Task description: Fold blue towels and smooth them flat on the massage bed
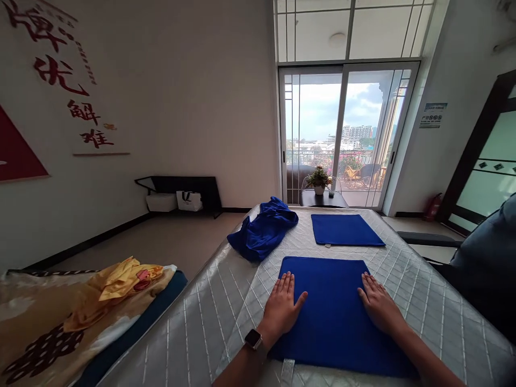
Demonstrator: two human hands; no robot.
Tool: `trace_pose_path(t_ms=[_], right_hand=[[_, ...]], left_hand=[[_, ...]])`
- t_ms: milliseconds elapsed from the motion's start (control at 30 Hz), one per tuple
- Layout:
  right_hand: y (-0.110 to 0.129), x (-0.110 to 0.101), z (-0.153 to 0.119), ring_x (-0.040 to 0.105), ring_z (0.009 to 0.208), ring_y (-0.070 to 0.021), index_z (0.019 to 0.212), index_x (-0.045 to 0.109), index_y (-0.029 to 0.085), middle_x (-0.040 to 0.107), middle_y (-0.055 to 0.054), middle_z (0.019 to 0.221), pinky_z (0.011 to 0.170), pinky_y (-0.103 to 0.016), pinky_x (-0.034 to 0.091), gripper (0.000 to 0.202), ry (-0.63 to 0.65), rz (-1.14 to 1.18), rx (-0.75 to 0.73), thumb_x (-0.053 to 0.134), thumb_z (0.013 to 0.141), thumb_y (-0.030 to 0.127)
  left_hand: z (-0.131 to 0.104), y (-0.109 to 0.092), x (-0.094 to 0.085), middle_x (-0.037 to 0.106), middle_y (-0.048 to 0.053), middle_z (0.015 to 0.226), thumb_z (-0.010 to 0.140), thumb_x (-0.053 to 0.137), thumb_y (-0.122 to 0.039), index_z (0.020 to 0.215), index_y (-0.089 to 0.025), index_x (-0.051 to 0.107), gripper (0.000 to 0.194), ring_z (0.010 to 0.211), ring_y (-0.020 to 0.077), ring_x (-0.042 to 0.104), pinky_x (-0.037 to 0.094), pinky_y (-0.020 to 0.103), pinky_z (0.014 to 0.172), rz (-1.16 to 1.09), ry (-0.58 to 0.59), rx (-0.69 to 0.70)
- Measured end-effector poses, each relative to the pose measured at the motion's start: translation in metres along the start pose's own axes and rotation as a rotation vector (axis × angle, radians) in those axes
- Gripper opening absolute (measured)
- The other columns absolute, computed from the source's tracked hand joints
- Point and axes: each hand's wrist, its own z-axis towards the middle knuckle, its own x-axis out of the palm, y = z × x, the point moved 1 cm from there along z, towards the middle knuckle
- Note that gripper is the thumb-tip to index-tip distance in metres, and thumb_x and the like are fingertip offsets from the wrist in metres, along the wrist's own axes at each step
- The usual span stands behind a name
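Observation:
A blue cloth (330,317) lies flat on the silver quilted surface (193,328) in front of me. My left hand (283,303) rests open on its left edge, fingers stretched out, with a watch on the wrist. On the cloth's right edge lies my right hand (379,303), also open and palm down. Farther back is a second flat blue cloth (346,230), touched by neither hand. A crumpled blue cloth (264,228) sits at the back left of the surface. A pale tag sticks out below the near cloth's front edge.
At the lower left is a patterned bedding pile (36,322) with a yellow cloth (129,279) on top. A small table (322,199) with a potted plant (319,180) stands beyond the far edge. Someone's dark clothing (489,258) shows at the right.

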Motion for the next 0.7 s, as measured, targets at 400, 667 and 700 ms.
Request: trace_pose_path(t_ms=[400, 667, 700], right_hand=[[0.010, -0.002, -0.073, 0.016, 0.155, -0.0213, 0.159, 0.030, 0.008, 0.023, -0.009, 0.167, 0.126, -0.044, 0.020, 0.071, 0.020, 0.049, 0.026, 0.016, 0.101, 0.048], [0.015, -0.007, -0.079, 0.014, 0.155, -0.0219, 0.158, 0.029, 0.005, 0.021, -0.010, 0.167, 0.127, -0.045, 0.020, 0.069, 0.025, 0.050, -0.007, 0.018, 0.102, 0.043], [0.016, -0.010, -0.080, 0.013, 0.155, -0.0219, 0.159, 0.028, 0.005, 0.019, -0.010, 0.167, 0.127, -0.045, 0.020, 0.069, 0.037, 0.054, -0.015, 0.017, 0.102, 0.043]], left_hand=[[0.001, -0.001, 0.000, 0.030, 0.016, 0.165, 0.101, 0.015, -0.070, 0.158, -0.004, 0.033, 0.088, 0.154, 0.0277, 0.026, 0.022, 0.044, 0.127, 0.002, -0.021, 0.011], [0.001, 0.000, 0.000, 0.031, 0.015, 0.165, 0.102, 0.018, -0.068, 0.157, -0.007, 0.035, 0.084, 0.154, 0.0265, 0.027, 0.024, 0.045, 0.127, 0.029, -0.037, 0.022], [0.001, 0.001, 0.000, 0.032, 0.015, 0.164, 0.103, 0.020, -0.067, 0.157, -0.007, 0.035, 0.083, 0.153, 0.0267, 0.027, 0.025, 0.046, 0.126, 0.028, -0.044, 0.028]])
